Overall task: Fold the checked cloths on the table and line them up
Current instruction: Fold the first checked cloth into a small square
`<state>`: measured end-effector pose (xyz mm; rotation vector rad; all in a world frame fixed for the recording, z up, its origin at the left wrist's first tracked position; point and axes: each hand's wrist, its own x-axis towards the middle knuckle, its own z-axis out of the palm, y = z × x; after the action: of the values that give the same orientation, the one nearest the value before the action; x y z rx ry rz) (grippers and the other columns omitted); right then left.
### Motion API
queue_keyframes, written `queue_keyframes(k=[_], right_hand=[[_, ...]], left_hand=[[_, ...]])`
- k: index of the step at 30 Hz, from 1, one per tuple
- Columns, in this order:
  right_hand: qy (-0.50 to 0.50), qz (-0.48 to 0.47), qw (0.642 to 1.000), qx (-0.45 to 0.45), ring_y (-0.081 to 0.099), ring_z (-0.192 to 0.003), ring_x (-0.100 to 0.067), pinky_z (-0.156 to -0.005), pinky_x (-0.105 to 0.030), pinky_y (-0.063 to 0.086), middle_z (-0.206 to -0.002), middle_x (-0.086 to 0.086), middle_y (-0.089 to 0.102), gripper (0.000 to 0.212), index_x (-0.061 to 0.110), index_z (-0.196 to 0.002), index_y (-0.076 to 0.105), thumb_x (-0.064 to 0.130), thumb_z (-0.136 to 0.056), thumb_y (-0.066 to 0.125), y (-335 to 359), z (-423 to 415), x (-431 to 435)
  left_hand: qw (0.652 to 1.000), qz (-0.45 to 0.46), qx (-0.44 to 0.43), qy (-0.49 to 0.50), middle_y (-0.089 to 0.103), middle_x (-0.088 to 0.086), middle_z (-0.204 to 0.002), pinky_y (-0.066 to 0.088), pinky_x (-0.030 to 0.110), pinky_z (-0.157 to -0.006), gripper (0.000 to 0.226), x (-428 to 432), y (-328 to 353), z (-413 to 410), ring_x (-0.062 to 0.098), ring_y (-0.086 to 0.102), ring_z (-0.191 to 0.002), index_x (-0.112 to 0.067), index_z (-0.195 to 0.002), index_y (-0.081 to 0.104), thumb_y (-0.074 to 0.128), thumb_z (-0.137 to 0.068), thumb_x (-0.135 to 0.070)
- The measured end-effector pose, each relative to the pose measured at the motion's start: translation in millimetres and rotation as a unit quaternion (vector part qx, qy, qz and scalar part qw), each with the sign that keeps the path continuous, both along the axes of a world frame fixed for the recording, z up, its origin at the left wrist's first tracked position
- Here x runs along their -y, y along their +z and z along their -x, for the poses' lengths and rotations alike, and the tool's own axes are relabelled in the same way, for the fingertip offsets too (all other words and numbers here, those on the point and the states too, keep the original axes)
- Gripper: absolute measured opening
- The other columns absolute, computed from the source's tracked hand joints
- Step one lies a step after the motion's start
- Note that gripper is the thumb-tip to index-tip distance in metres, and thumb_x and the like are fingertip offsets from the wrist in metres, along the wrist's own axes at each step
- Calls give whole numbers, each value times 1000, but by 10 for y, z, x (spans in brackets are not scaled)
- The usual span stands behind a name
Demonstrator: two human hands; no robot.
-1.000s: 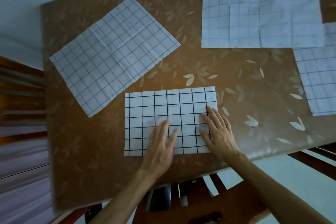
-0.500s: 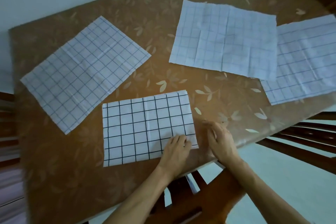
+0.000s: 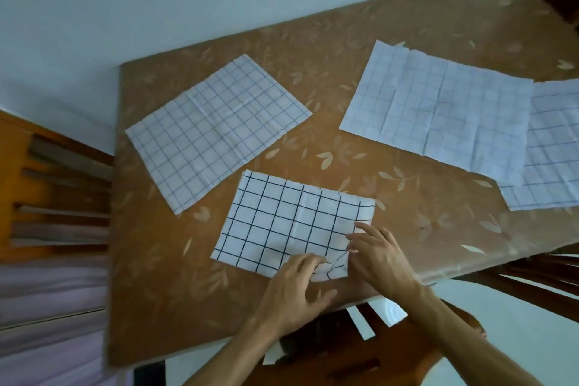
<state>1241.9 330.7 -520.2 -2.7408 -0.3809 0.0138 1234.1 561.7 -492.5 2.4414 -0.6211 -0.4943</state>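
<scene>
A white cloth with bold black checks [image 3: 282, 222] lies folded in half near the table's front edge. My left hand [image 3: 294, 288] pinches its near right corner, where the fabric bunches up. My right hand [image 3: 379, 257] lies on the cloth's right edge, fingers curled over the same corner. A cloth with thin blue checks [image 3: 216, 131] lies flat at the back left. Two more pale checked cloths lie at the right: one [image 3: 438, 110] overlapping another [image 3: 551, 160] that runs out of the frame.
The brown table [image 3: 407, 229] has a leaf-patterned glossy cover. Wooden chairs stand at the left [image 3: 47, 191], at the near edge under my arms [image 3: 376, 348] and at the right [image 3: 532, 279]. A pale wall lies behind the table.
Both hands slid from the middle of the black-checked cloth to its near right corner and took hold of it. The camera tilted back, showing more of the table.
</scene>
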Motion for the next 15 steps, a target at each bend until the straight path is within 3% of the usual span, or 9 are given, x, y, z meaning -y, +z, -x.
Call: queue_keyframes(k=[2, 4, 6, 8, 10, 12, 13, 15], right_hand=[[14, -14, 1000, 8, 61, -117, -14, -101, -30, 31, -97, 13, 72, 24, 27, -84, 69, 31, -86, 46, 56, 35, -130], [42, -8, 999, 19, 63, -108, -9, -103, -30, 31, -93, 14, 70, 24, 28, -84, 69, 33, -88, 46, 151, 86, -257], [79, 10, 997, 18, 63, -95, -8, -104, -32, 31, -89, 13, 68, 20, 28, -83, 67, 31, -92, 49, 267, 153, -402], [106, -9, 994, 10, 61, -84, -9, -102, -32, 34, -87, 13, 65, 10, 27, -85, 65, 28, -93, 58, 365, 237, -530], [121, -39, 990, -68, 57, -87, -9, -96, -32, 40, -91, 15, 64, 13, 29, -96, 63, 40, -91, 61, 501, 286, -638], [139, -6, 974, -181, 56, -98, -7, -93, -30, 45, -104, 16, 64, 40, 32, -112, 61, 58, -82, 62, 581, 287, -678], [149, 22, 965, -214, 55, -103, -6, -94, -30, 45, -110, 16, 64, 50, 32, -117, 60, 61, -77, 64, 620, 280, -694], [140, 45, 959, -243, 57, -101, -9, -91, -30, 48, -107, 12, 65, 43, 31, -111, 63, 54, -75, 67, 686, 261, -709]], left_hand=[[999, -18, 21, 22, 45, -16, -136, 26, 15, -100, 50, -142, -38, 109, 1, 39, -125, -33, -139, 45, 49, -95, -56], [998, -17, 32, 59, 53, -15, -129, 33, 18, -101, 34, -261, -114, 218, 2, 45, -120, -34, -131, 53, 49, -97, -42], [991, 11, 31, 129, 61, -14, -112, 44, 17, -92, 23, -370, -208, 327, -1, 52, -104, -31, -117, 62, 54, -95, -31], [979, 48, 9, 196, 64, -13, -100, 43, 8, -80, 18, -483, -230, 432, -5, 53, -92, -25, -113, 66, 60, -97, -24], [970, 91, -27, 224, 65, -11, -93, 46, 10, -72, 12, -632, -208, 515, -1, 60, -85, -27, -108, 66, 60, -98, -28], [959, 135, -75, 237, 64, -1, -81, 49, 25, -65, 5, -821, -187, 612, 9, 62, -75, -28, -95, 63, 60, -98, -29], [949, 161, -99, 250, 63, 4, -80, 50, 29, -66, 8, -923, -198, 666, 16, 63, -75, -25, -92, 62, 59, -98, -28], [925, 201, -142, 288, 66, 5, -85, 51, 27, -73, 7, -1114, -181, 768, 16, 66, -81, -21, -95, 65, 59, -99, -23]])
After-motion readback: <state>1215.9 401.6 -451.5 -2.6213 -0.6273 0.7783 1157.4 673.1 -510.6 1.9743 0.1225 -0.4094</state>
